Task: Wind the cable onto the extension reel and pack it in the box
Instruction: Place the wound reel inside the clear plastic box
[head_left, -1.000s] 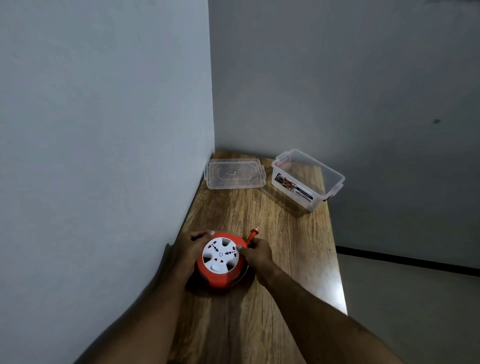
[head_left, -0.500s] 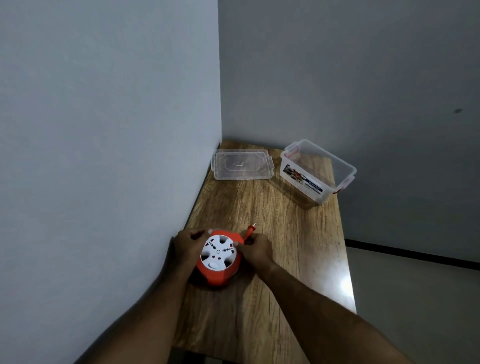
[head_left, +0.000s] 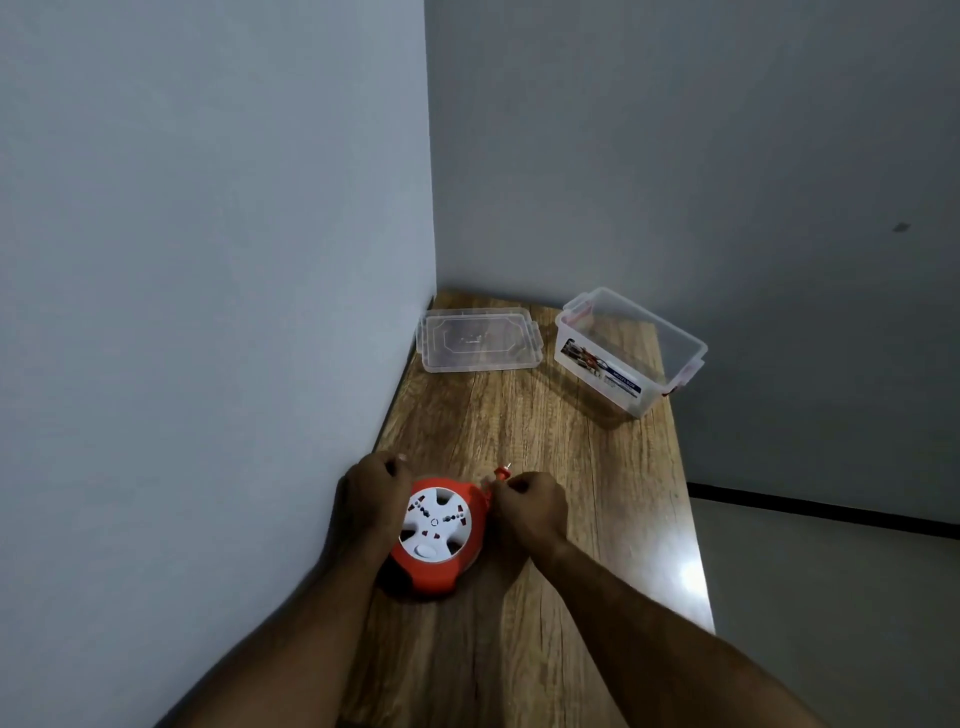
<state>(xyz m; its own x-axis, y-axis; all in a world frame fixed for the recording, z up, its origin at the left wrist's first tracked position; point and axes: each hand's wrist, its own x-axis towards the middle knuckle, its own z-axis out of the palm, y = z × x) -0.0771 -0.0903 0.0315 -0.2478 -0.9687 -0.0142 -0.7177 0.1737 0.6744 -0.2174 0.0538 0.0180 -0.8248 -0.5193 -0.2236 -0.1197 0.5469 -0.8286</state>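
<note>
A round red extension reel (head_left: 435, 569) with a white socket face lies on the wooden table (head_left: 571, 519) near the left wall. My left hand (head_left: 371, 501) grips its left side. My right hand (head_left: 530, 506) is closed on the reel's right edge, where a small red plug (head_left: 501, 473) with metal pins sticks up past my fingers. No loose cable shows on the table. The clear plastic box (head_left: 631, 351) stands open at the far right of the table. Its clear lid (head_left: 480, 340) lies flat to the left of it.
A grey wall runs along the table's left edge and another closes the far end. The table's right edge drops to a grey floor (head_left: 831, 597) with a dark skirting line. Bare wood lies between the reel and the box.
My head has tilted, so the reel and hands sit lower in view. Both hands stay on the reel, and the plug has shifted slightly against my right fingers.
</note>
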